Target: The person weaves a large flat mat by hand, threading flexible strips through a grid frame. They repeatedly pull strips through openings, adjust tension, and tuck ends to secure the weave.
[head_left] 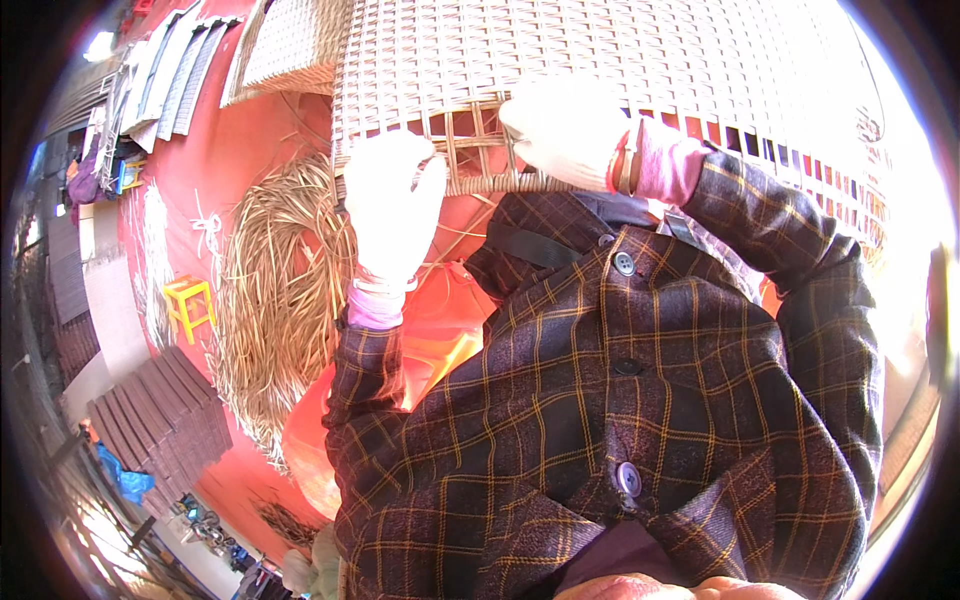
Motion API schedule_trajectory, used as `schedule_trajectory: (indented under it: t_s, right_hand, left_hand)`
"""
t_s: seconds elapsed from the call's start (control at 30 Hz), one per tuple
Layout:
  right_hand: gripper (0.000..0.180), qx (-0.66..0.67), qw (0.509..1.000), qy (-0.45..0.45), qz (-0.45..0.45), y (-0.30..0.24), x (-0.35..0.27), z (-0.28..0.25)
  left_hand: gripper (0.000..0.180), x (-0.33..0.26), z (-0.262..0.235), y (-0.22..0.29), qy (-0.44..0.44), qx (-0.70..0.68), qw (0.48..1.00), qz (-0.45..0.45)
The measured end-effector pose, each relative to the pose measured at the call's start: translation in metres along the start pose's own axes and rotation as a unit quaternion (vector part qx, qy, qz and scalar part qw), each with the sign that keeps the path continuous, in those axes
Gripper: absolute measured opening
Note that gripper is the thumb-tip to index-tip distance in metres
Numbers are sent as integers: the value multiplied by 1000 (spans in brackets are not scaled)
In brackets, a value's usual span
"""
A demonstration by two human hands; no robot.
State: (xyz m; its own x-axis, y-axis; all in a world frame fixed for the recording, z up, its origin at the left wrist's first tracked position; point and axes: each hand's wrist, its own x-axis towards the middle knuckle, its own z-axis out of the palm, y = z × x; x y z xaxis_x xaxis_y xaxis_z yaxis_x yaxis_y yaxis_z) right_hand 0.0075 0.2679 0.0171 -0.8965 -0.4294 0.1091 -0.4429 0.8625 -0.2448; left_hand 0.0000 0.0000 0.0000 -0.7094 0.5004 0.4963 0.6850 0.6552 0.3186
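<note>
A large woven cane panel (640,60) fills the top of the view, its lower edge still open weave with loose strips. My left hand (392,205), in a white glove, grips the panel's lower left edge, fingers closed on the cane strips. My right hand (565,128), also gloved in white, with a pink cuff and bangles at the wrist, pinches a cane strip at the open weave near the panel's bottom edge. Both sleeves are dark plaid with orange lines.
A big coil of loose cane strips (280,300) lies on the red floor at left. A small yellow stool (188,305) stands beyond it, with stacked dark woven panels (160,420) lower left. Another woven panel (285,45) leans at top left.
</note>
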Motion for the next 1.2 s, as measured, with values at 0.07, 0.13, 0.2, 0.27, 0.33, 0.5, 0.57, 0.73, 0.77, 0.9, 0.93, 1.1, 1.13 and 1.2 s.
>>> schedule_trajectory:
  t_s: [0.07,0.13,0.2,0.27,0.33,0.5,0.57,0.73,0.77,0.9,0.93,1.1,1.13,1.2]
  right_hand:
    - [15,-2,1000,-14,3,2,5,1]
    - [14,-7,1000,10,-6,2,-2,0]
    - [15,3,1000,27,-10,0,-4,3]
    - [15,25,999,28,-6,-4,-8,4]
    - [15,13,1000,22,-2,-5,-7,2]
    - [15,53,998,-44,9,2,11,-8]
    - [15,105,990,-91,-6,14,14,-17]
    - [19,124,986,-114,8,22,31,-15]
    - [20,127,985,-120,1,25,33,-17]
    - [24,136,981,-135,-1,27,43,-17]
    - [25,143,978,-152,9,28,44,-16]
    - [25,151,973,-175,19,31,50,-15]
    - [18,157,975,-156,-2,32,51,-15]
    - [14,198,966,-166,7,34,52,-16]
  left_hand:
    - [25,1,3,2,-2,9,1000,-1]
    - [24,2,9,9,8,7,1000,11]
    - [22,3,11,10,15,7,1000,18]
    - [20,5,13,14,22,-3,1000,12]
    - [21,9,15,18,31,-5,999,29]
    - [23,26,16,21,1,32,996,82]
    - [22,33,16,21,-10,63,992,107]
    - [22,43,18,25,41,85,991,93]
    - [23,45,18,25,65,62,990,110]
    - [11,38,24,42,-13,33,991,128]
    - [11,37,28,47,-11,21,993,116]
    - [14,36,33,53,-39,56,991,117]
    - [15,36,31,54,-52,66,990,116]
    - [19,34,28,57,-67,72,988,120]
